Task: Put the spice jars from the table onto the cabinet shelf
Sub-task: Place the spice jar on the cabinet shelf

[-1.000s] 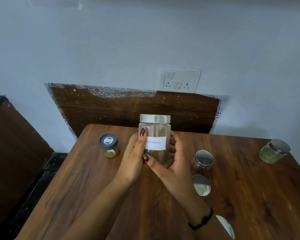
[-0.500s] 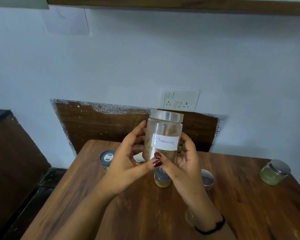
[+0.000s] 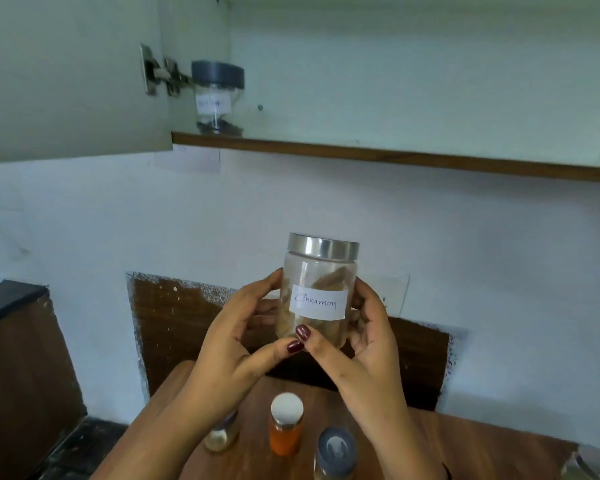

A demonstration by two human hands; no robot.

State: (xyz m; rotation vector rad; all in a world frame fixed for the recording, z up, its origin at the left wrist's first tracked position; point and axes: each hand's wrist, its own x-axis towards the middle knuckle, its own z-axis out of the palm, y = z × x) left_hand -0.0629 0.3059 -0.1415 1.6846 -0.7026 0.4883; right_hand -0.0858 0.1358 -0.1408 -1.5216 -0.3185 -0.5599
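cinnamon jar (image 3: 321,277) lifted higher | clear glass, steel lid (image 3: 323,245) (handwritten label (image 3: 317,303))

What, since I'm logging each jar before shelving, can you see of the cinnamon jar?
The cinnamon jar is a clear cylinder, glass by its look, with a shiny metal lid on top and a white label handwritten "Cinnamon". Brown bark pieces sit inside. It is nearly upright, held in the air above the table and below the cabinet shelf. The left hand and right hand grip its sides, thumbs meeting at its lower front.
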